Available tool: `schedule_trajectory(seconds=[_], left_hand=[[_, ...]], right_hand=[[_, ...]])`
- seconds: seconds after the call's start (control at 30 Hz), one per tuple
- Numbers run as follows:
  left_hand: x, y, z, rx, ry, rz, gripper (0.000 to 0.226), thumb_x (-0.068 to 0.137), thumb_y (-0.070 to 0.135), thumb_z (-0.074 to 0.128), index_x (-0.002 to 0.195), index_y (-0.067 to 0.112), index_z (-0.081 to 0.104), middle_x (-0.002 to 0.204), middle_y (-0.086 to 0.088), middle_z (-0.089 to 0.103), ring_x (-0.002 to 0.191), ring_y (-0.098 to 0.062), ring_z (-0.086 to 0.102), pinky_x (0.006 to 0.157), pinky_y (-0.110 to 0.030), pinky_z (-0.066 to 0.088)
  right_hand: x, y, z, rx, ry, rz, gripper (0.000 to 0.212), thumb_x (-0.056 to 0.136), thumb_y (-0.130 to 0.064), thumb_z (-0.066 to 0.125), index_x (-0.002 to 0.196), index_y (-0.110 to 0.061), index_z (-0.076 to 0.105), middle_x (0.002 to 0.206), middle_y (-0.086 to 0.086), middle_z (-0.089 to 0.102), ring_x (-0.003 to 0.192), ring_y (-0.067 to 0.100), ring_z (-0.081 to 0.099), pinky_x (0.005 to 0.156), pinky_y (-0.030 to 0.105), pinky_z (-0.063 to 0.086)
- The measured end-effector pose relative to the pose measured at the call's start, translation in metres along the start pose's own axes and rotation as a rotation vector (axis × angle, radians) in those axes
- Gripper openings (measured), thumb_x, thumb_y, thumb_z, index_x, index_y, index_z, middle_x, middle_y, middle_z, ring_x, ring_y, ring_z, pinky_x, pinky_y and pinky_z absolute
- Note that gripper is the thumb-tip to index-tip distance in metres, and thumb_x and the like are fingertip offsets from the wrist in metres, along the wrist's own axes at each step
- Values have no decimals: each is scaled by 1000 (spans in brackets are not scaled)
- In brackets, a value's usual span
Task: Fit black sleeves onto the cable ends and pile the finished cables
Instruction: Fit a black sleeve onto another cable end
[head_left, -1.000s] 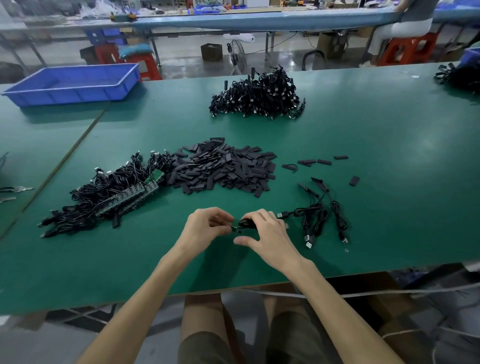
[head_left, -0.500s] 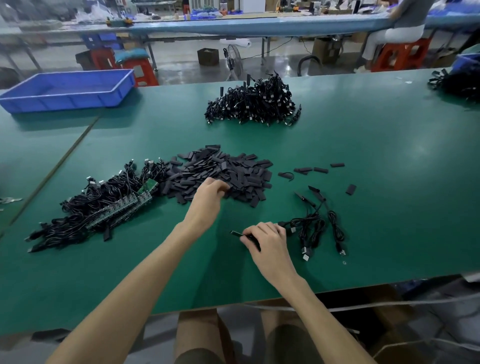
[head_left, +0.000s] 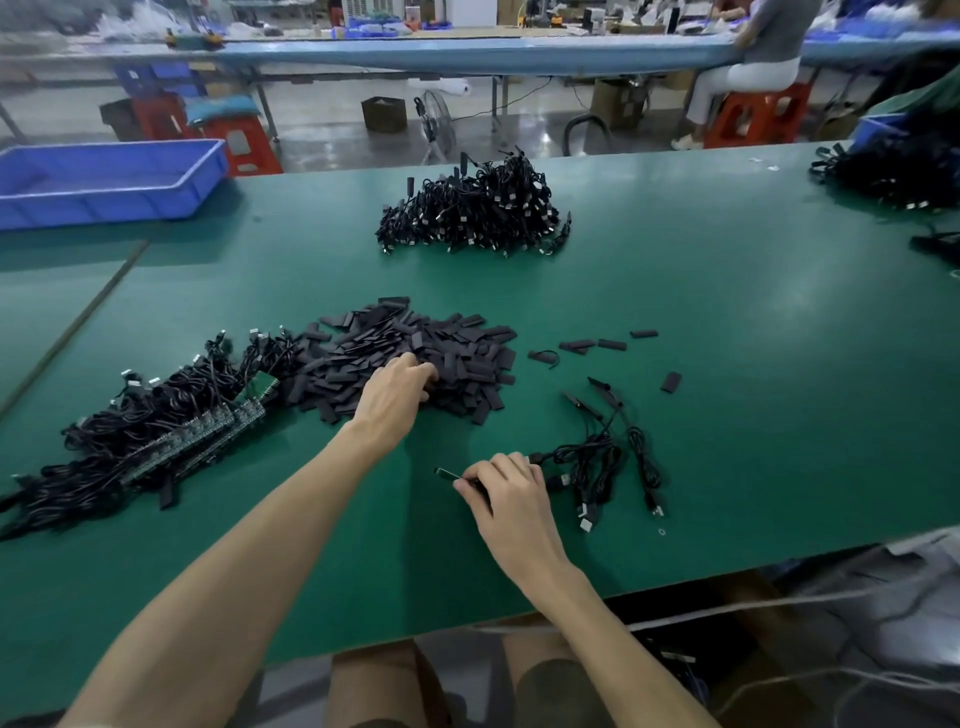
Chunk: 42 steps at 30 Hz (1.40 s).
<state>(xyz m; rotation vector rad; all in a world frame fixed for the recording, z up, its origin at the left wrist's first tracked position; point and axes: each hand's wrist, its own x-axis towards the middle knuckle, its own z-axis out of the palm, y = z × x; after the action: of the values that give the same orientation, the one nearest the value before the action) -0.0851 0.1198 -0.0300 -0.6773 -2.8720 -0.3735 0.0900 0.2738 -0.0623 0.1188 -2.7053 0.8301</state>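
Plainly the step is fetching one sleeve: the left hand (head_left: 397, 387) dips curled fingers into the sleeve pile (head_left: 457, 343), though whether they pinch a sleeve cannot be told; it should lift a single sleeve, mouth open, and bring it squarely to the cable end (head_left: 445, 473), which the right hand (head_left: 506, 493) pinches on the counter (head_left: 727, 312) just in front of that pile; five loose sleeves (head_left: 576, 345) lie right of the pile; one unsleeved cable heap (head_left: 156, 436) lies left of it, one far cable heap (head_left: 472, 213) beyond.

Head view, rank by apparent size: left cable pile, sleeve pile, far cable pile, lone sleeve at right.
1. left cable pile
2. sleeve pile
3. far cable pile, close to the sleeve pile; it's farther off, so unsure
4. lone sleeve
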Motion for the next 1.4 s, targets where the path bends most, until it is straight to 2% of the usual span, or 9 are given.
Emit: schedule_trajectory(seconds=[0.17,0.3,0.37,0.5,0.6,0.8,0.93,1.17,1.4], left_hand=[[4,-2,1,88,38,25,21,94,12,70,114,9,69,113,-11,58,110,-32,55,93,-40,42],[-5,0,-1,164,141,73,23,99,27,64,115,11,70,120,-8,61,115,-30,54,100,-39,35],[-14,8,-10,66,200,80,26,100,27,63,118,11,70,119,-9,67,112,-31,59,98,-41,41],[-53,20,-27,-187,252,143,26,99,25,65,118,9,71,114,-6,73,96,-25,70,80,-41,57],[-89,20,-28,-266,225,137,26,96,25,69,116,9,73,110,-4,75,88,-20,72,83,-36,58],[-132,17,-17,-277,221,114,23,92,21,73,112,10,76,104,-1,76,92,-17,71,85,-32,58],[-143,14,-14,-237,221,173,22,92,19,74,111,9,75,102,-2,76,91,-18,71,81,-36,60],[-150,13,-15,-223,251,207,19,92,17,75,108,8,76,100,-3,76,89,-20,72,76,-38,61],[-151,14,-16,-146,236,302,19,92,14,73,108,4,75,102,-6,75,90,-23,71,75,-39,61]], right_hand=[[0,-1,0,1,-5,11,22,105,-34,59,105,-16,72,102,-3,68,101,20,55,94,36,40],[0,0,1,3,-1,11,21,104,-33,60,104,-15,72,101,-3,68,100,20,56,93,37,41],[1,1,1,10,-2,12,21,105,-33,59,104,-16,72,101,-3,69,100,20,57,93,37,40],[1,2,0,93,36,38,19,106,-32,58,104,-18,70,99,-7,70,94,14,58,87,29,33],[3,1,-1,182,81,70,15,105,-29,59,99,-19,69,89,-11,66,81,9,56,84,27,31],[2,-2,-5,324,-27,145,22,103,-32,62,84,-21,65,74,-11,63,73,3,52,80,27,30],[1,-8,-8,536,-56,184,24,101,-29,66,82,-14,69,63,0,62,55,7,48,55,24,36],[2,-12,-5,489,-93,205,26,99,-28,68,77,-13,67,62,-5,61,56,7,50,57,27,39],[-1,-11,-5,454,-137,153,28,97,-26,69,73,-14,64,61,1,62,55,7,49,58,30,39]])
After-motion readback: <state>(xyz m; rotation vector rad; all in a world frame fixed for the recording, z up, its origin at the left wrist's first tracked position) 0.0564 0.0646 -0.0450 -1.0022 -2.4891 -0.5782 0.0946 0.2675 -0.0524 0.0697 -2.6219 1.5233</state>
